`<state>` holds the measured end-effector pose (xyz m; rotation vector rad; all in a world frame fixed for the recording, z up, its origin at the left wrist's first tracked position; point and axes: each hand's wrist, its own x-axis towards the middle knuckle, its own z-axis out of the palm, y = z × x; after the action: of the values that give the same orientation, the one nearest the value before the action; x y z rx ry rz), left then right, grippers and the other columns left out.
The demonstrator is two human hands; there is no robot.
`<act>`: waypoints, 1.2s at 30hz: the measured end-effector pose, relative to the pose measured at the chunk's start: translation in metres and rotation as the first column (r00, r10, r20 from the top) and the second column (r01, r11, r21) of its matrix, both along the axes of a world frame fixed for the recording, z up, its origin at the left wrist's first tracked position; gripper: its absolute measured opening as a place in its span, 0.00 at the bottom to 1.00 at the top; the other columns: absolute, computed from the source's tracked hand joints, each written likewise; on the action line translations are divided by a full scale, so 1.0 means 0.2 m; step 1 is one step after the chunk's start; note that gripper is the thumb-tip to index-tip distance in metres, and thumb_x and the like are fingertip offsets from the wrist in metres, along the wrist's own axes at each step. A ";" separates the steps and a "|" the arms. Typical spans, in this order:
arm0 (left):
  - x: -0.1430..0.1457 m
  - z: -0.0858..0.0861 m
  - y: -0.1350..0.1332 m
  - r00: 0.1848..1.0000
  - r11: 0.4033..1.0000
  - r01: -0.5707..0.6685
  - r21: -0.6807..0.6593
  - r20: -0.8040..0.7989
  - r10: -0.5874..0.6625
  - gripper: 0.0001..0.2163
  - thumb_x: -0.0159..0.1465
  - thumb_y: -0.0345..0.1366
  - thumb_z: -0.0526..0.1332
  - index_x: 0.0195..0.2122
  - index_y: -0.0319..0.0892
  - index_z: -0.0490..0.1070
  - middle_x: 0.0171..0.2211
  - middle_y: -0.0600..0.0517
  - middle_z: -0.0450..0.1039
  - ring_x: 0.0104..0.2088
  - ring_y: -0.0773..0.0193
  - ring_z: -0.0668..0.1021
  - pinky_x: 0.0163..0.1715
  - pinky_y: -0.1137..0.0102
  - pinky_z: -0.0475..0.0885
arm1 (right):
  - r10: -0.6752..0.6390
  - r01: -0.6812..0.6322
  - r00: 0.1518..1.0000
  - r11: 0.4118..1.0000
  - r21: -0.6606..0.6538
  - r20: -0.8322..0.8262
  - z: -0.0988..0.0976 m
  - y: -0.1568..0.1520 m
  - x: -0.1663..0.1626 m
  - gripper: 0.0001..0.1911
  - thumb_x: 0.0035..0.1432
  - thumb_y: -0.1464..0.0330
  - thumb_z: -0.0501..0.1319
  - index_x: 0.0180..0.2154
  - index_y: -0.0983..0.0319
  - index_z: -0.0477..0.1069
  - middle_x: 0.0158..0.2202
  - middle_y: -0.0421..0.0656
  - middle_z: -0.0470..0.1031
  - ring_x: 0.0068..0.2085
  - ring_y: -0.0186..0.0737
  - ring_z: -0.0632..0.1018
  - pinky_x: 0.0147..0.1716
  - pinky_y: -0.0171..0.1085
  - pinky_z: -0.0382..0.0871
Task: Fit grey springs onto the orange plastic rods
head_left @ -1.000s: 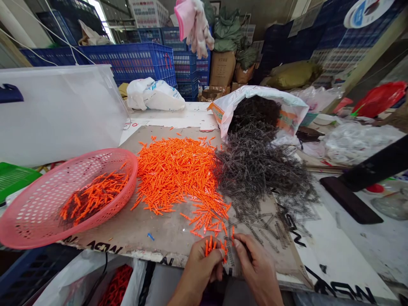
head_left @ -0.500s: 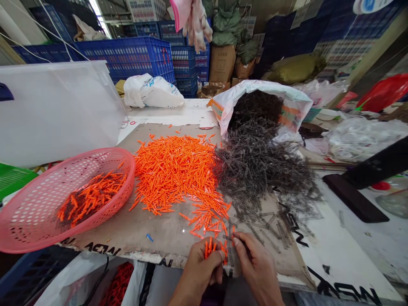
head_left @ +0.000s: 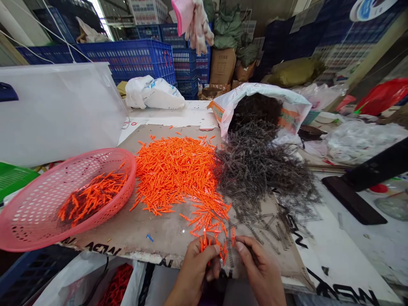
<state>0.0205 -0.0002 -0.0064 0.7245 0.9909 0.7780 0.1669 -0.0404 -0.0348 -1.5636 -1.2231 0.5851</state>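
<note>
My left hand (head_left: 200,265) is closed around several small orange plastic pieces (head_left: 204,243), whose tips stick up past the fingers. Just to its right, my right hand (head_left: 259,267) has thumb and forefinger pinched together beside a single upright orange piece (head_left: 233,234); what lies between those fingertips is too small to make out. Loose orange pieces trail from a broad heap (head_left: 177,170) down to the hands. A tangled pile of thin dark coil springs (head_left: 255,165) spills from a white bag (head_left: 219,104), with stray springs (head_left: 272,227) close to my right hand.
A pink perforated basket (head_left: 35,180) at the left holds orange pieces with dark springs among them. Behind it stands a translucent bin (head_left: 60,110). A black stand (head_left: 353,199) sits on the right. Below the table edge, an open bag holds red pieces (head_left: 117,284).
My hands have moved slightly apart, the left one a little to the left. The upright orange piece beside my right fingertips now shows more fully.
</note>
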 end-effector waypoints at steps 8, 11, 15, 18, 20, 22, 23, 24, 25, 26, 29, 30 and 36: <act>0.00 0.00 -0.01 0.999 0.999 -0.029 0.017 0.029 0.029 0.09 0.56 0.39 0.63 0.25 0.40 0.67 0.10 0.58 0.63 0.12 0.74 0.59 0.15 0.75 0.47 | 0.094 -0.095 0.984 0.995 -0.002 -0.152 -0.04 -0.05 -0.14 0.19 0.62 0.53 0.57 0.36 0.60 0.77 0.27 0.44 0.79 0.28 0.41 0.79 0.27 0.33 0.75; 0.01 -0.01 -0.01 0.998 0.998 -0.056 0.014 0.041 0.055 0.10 0.55 0.41 0.63 0.25 0.40 0.67 0.10 0.58 0.63 0.12 0.75 0.57 0.15 0.75 0.47 | 0.027 -0.031 0.990 0.999 -0.026 -0.140 -0.03 -0.04 -0.10 0.18 0.61 0.54 0.58 0.37 0.60 0.77 0.29 0.44 0.79 0.27 0.40 0.79 0.26 0.33 0.74; 0.01 -0.03 -0.01 0.996 0.996 -0.086 0.017 0.029 0.085 0.11 0.55 0.42 0.64 0.26 0.40 0.67 0.10 0.58 0.63 0.12 0.74 0.58 0.15 0.76 0.46 | 0.034 -0.034 0.999 0.999 -0.010 -0.040 0.01 -0.04 -0.03 0.16 0.61 0.55 0.58 0.38 0.59 0.77 0.30 0.44 0.80 0.31 0.42 0.79 0.28 0.34 0.74; 0.01 -0.03 -0.01 0.997 0.996 -0.076 0.036 0.036 0.075 0.11 0.55 0.42 0.64 0.26 0.40 0.68 0.10 0.58 0.65 0.12 0.75 0.58 0.15 0.76 0.47 | 0.118 -0.120 0.992 0.992 0.035 0.053 0.04 -0.03 -0.02 0.15 0.63 0.57 0.56 0.38 0.58 0.77 0.33 0.45 0.80 0.35 0.43 0.80 0.33 0.35 0.74; 0.01 -0.02 -0.01 0.996 0.996 -0.073 0.042 0.047 0.071 0.11 0.54 0.42 0.65 0.25 0.39 0.68 0.11 0.57 0.65 0.12 0.75 0.58 0.15 0.76 0.47 | 0.183 -0.188 0.979 0.981 0.052 0.091 0.05 -0.03 -0.03 0.16 0.65 0.58 0.54 0.38 0.58 0.77 0.33 0.44 0.80 0.35 0.42 0.80 0.33 0.35 0.73; 0.01 -0.02 -0.01 0.996 0.997 -0.073 0.040 0.059 0.070 0.11 0.55 0.42 0.64 0.25 0.39 0.68 0.10 0.58 0.64 0.12 0.75 0.58 0.15 0.76 0.47 | 0.223 -0.231 0.968 0.971 0.062 0.115 0.06 -0.03 -0.05 0.15 0.66 0.60 0.53 0.38 0.57 0.76 0.33 0.44 0.79 0.34 0.40 0.80 0.33 0.34 0.73; 0.01 -0.02 -0.01 0.996 0.997 -0.074 0.039 0.060 0.071 0.11 0.55 0.42 0.64 0.24 0.39 0.68 0.10 0.58 0.64 0.12 0.75 0.58 0.15 0.75 0.46 | 0.228 -0.238 0.965 0.969 0.067 0.127 0.06 -0.03 -0.05 0.15 0.66 0.60 0.52 0.38 0.57 0.76 0.33 0.44 0.79 0.34 0.40 0.79 0.33 0.33 0.73; 0.01 -0.02 -0.01 0.996 0.996 -0.074 0.041 0.061 0.072 0.11 0.55 0.41 0.64 0.24 0.40 0.68 0.10 0.58 0.64 0.12 0.75 0.57 0.15 0.75 0.46 | 0.224 -0.236 0.965 0.969 0.071 0.139 0.06 -0.03 -0.05 0.15 0.66 0.61 0.52 0.37 0.57 0.75 0.32 0.43 0.79 0.33 0.39 0.79 0.32 0.33 0.73; 0.01 -0.02 -0.01 0.995 0.996 -0.076 0.044 0.061 0.073 0.11 0.55 0.41 0.63 0.24 0.40 0.67 0.10 0.58 0.64 0.12 0.75 0.57 0.15 0.75 0.46 | 0.215 -0.229 0.964 0.971 0.075 0.154 0.06 -0.04 -0.05 0.15 0.66 0.61 0.52 0.37 0.57 0.75 0.32 0.43 0.79 0.32 0.39 0.79 0.32 0.33 0.73; 0.01 -0.02 -0.01 0.996 0.996 -0.076 0.045 0.059 0.074 0.10 0.56 0.41 0.63 0.24 0.40 0.67 0.10 0.58 0.64 0.12 0.74 0.57 0.15 0.75 0.47 | 0.204 -0.220 0.964 0.972 0.078 0.170 0.06 -0.04 -0.05 0.15 0.66 0.61 0.52 0.36 0.57 0.75 0.31 0.43 0.79 0.32 0.39 0.79 0.31 0.33 0.73; 0.01 -0.02 -0.01 0.995 0.996 -0.082 0.042 0.054 0.079 0.10 0.55 0.40 0.63 0.24 0.40 0.67 0.11 0.57 0.64 0.13 0.74 0.59 0.15 0.75 0.47 | 0.199 -0.218 0.960 0.972 0.082 0.198 0.06 -0.05 -0.05 0.15 0.66 0.61 0.51 0.37 0.57 0.75 0.31 0.43 0.79 0.32 0.39 0.80 0.31 0.33 0.73; 0.01 -0.02 -0.02 0.995 0.996 -0.082 0.038 0.053 0.080 0.10 0.55 0.40 0.63 0.24 0.40 0.67 0.11 0.57 0.64 0.13 0.74 0.59 0.15 0.75 0.47 | 0.207 -0.226 0.958 0.971 0.078 0.200 0.06 -0.05 -0.04 0.14 0.66 0.62 0.51 0.37 0.57 0.75 0.32 0.42 0.79 0.32 0.39 0.80 0.31 0.33 0.73; 0.01 -0.01 -0.01 0.996 0.997 -0.072 0.041 0.049 0.070 0.09 0.55 0.39 0.62 0.23 0.40 0.67 0.10 0.57 0.63 0.12 0.74 0.57 0.15 0.75 0.46 | 0.239 -0.253 0.946 0.967 0.037 0.220 0.06 -0.06 -0.03 0.12 0.66 0.63 0.52 0.39 0.57 0.74 0.33 0.42 0.79 0.34 0.39 0.80 0.33 0.33 0.72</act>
<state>0.0222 -0.0019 -0.0090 0.7073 0.9640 0.8766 0.1601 -0.0516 -0.0235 -1.4571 -1.6016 0.5385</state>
